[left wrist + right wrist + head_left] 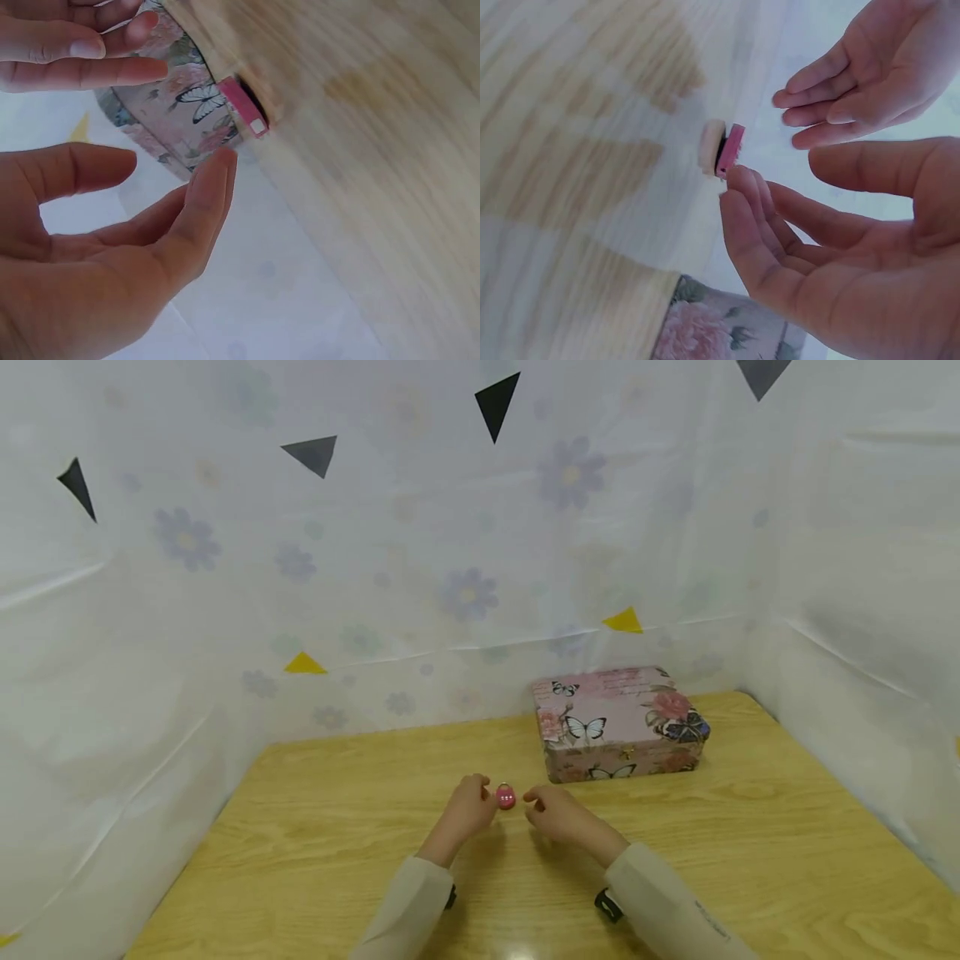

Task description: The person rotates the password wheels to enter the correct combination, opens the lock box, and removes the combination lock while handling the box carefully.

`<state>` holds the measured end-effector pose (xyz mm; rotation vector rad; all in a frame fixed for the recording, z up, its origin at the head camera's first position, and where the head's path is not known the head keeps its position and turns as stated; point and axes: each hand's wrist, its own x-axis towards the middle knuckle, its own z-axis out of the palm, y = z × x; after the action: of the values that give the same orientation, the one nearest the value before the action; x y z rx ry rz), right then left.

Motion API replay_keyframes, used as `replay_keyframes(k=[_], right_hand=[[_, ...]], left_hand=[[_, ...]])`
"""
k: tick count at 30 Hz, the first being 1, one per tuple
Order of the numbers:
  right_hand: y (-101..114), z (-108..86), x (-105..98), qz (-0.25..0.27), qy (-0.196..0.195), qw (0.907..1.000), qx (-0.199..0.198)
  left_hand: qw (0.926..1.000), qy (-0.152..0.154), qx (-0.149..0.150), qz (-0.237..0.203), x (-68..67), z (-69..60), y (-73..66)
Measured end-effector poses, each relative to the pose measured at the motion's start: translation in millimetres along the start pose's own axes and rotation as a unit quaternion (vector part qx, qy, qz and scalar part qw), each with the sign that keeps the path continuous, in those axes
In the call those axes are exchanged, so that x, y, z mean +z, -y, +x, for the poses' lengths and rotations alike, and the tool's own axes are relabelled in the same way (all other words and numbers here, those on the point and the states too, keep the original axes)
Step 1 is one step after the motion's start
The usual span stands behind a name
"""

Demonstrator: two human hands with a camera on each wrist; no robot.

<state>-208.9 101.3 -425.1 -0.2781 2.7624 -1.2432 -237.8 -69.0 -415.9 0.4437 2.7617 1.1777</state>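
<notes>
A small pink padlock (506, 797) with a metal loop on top and a row of light marks lies on the wooden table. In the left wrist view the padlock (244, 106) shows its pink edge; the right wrist view shows the padlock (731, 150) near the fingertips. Just left of it is my left hand (472, 804), its fingers loosely bent with a gap to the thumb. On the other side my right hand (561, 814) curves toward the padlock in a similar relaxed shape. Nothing is held in either hand.
Behind and to the right stands a pink box (607, 718) with butterflies, roses and a small clasp, its lid down. The wooden table (315, 835) is bounded by a white flowered sheet (360, 568) at the back and white sheeting on both sides.
</notes>
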Motion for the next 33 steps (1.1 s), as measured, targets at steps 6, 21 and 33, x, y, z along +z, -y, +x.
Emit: replay_keyframes(k=[6, 21, 33], right_hand=[[1.0, -16.6, -10.9, 0.003, -0.069, 0.9972, -0.028], [6.5, -64.7, -25.3, -0.103, -0.22, 0.958, -0.154], [-4.6, -94.9, -27.3, -0.255, -0.245, 0.9131, -0.204]], left_hand=[[0.994, -0.08, 0.066, 0.036, -0.8, -18.7, -5.5], [0.8998, -0.258, 0.222, 0.273, 13.2, -67.5, -6.1], [0.9222, -0.185, 0.176, 0.291, 21.8, -87.8, -13.9]])
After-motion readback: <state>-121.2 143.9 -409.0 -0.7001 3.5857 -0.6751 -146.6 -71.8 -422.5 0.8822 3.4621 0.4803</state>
